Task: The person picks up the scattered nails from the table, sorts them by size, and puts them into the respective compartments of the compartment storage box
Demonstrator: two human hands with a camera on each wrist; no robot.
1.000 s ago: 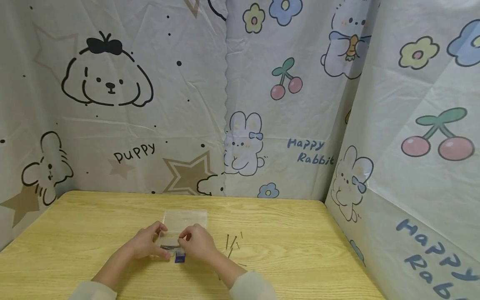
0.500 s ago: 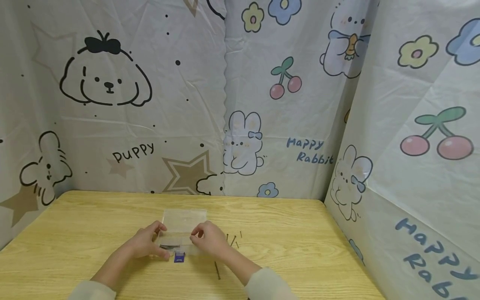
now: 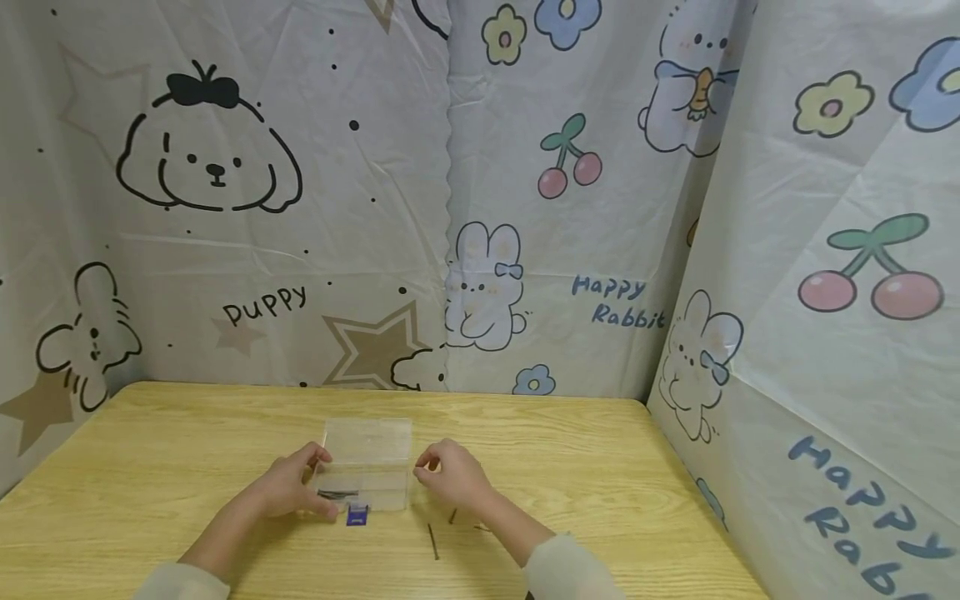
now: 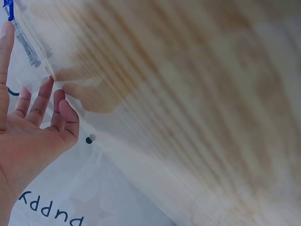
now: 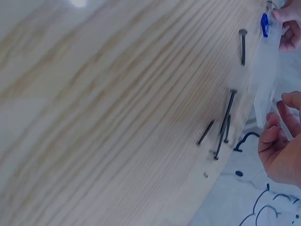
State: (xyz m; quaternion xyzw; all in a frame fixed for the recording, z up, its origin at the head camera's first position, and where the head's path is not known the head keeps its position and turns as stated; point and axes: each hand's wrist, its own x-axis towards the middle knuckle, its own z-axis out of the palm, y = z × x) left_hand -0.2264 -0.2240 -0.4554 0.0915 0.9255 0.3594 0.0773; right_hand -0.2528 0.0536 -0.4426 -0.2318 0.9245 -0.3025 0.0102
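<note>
Clear plastic box (image 3: 367, 442) gripped by left hand (image 3: 288, 485), beside right hand (image 3: 456, 475), near dark nails (image 5: 243, 47); can't tell right hand's hold.

Dark nails (image 5: 226, 117) on wooden tabletop (image 5: 108, 127), clear box (image 5: 265, 77), right grip (image 5: 284, 150) nearby

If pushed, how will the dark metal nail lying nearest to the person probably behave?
The dark metal nail is probably stiff: its shank looks straight. It may roll in a curve, its head being wider. Lying loose on the yellow wood-grain table, it should shift easily.
</note>
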